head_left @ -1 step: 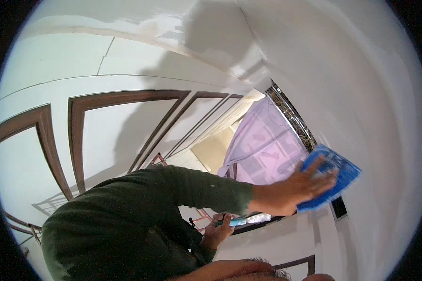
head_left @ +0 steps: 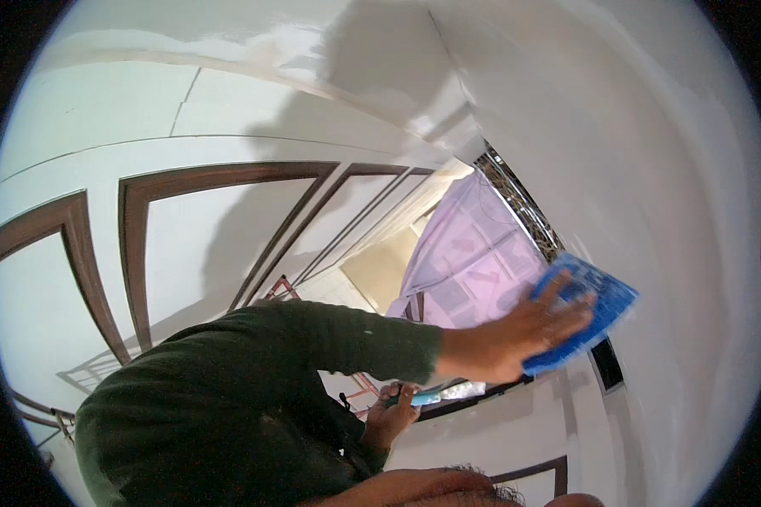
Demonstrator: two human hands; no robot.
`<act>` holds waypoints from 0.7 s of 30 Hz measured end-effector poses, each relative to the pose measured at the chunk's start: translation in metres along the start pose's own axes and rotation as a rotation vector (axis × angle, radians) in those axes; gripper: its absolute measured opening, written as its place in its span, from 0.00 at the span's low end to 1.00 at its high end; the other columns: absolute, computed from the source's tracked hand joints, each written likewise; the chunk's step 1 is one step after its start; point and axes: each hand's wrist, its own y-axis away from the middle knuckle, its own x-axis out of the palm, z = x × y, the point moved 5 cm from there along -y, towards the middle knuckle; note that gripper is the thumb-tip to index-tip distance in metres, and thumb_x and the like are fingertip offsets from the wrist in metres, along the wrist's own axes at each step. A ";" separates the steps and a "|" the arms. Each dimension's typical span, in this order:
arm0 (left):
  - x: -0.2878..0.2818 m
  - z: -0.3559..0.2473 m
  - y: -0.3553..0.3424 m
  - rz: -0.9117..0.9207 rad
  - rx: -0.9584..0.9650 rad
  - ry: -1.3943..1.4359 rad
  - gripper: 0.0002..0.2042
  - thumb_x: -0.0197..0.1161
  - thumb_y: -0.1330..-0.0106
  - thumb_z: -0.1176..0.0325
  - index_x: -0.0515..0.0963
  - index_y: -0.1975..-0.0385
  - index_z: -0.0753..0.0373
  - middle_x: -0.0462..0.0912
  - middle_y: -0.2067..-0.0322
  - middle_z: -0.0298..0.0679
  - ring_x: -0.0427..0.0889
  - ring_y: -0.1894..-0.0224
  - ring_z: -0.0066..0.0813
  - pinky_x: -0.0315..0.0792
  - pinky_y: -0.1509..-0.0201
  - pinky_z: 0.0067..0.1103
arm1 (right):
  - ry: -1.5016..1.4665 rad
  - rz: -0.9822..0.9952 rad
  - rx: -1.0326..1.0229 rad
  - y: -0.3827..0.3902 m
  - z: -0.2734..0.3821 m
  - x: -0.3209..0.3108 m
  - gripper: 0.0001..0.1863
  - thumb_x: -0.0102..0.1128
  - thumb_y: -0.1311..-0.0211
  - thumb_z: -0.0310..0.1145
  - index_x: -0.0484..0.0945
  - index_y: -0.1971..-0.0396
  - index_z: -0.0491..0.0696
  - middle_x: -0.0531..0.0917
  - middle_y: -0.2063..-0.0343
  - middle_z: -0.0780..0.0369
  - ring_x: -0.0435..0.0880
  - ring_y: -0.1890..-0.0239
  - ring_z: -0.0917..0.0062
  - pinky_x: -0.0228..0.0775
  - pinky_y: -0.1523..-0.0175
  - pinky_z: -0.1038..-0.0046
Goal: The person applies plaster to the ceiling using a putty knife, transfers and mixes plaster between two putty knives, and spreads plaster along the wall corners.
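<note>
Your left hand [head_left: 524, 336] grasps a blue pad [head_left: 609, 300] right of the purple sheet [head_left: 469, 253], your right hand [head_left: 392, 416] a teal tool [head_left: 427, 399] below it.

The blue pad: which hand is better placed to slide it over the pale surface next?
Probably the left hand: it grips the blue pad, extended near the pale surface. The right hand shows below the green sleeve, holding a light-blue tool.
</note>
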 end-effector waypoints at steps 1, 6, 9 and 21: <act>-0.012 0.002 0.009 -0.061 -0.006 0.031 0.50 0.62 0.55 0.81 0.39 0.33 0.43 0.30 0.32 0.42 0.22 0.33 0.54 0.33 0.39 0.60 | 0.016 -0.014 0.041 0.001 -0.001 -0.003 0.08 0.59 0.45 0.26 0.67 0.72 0.47 0.70 0.78 0.65 0.67 0.76 0.81 0.60 0.73 0.79; -0.077 -0.008 0.038 -0.132 -0.140 0.043 0.41 0.55 0.46 0.81 0.43 0.33 0.49 0.30 0.32 0.44 0.22 0.32 0.48 0.33 0.34 0.49 | 0.041 0.048 0.155 -0.002 -0.009 0.005 0.09 0.57 0.43 0.23 0.66 0.75 0.50 0.71 0.78 0.63 0.68 0.79 0.81 0.60 0.78 0.80; -0.115 -0.014 0.061 -0.323 -0.381 0.016 0.36 0.51 0.43 0.81 0.44 0.34 0.58 0.51 0.36 0.50 0.58 0.36 0.44 0.56 0.37 0.33 | 0.047 0.100 0.203 0.002 -0.015 0.028 0.09 0.57 0.43 0.24 0.65 0.75 0.50 0.71 0.79 0.63 0.67 0.80 0.80 0.59 0.78 0.79; -0.217 -0.050 0.198 -0.746 -0.885 0.142 0.09 0.55 0.36 0.72 0.73 0.60 0.70 0.77 0.68 0.34 0.72 0.68 0.16 0.70 0.62 0.18 | 0.295 0.446 0.237 -0.023 -0.040 0.103 0.13 0.56 0.39 0.36 0.65 0.78 0.46 0.69 0.82 0.63 0.66 0.83 0.80 0.59 0.79 0.77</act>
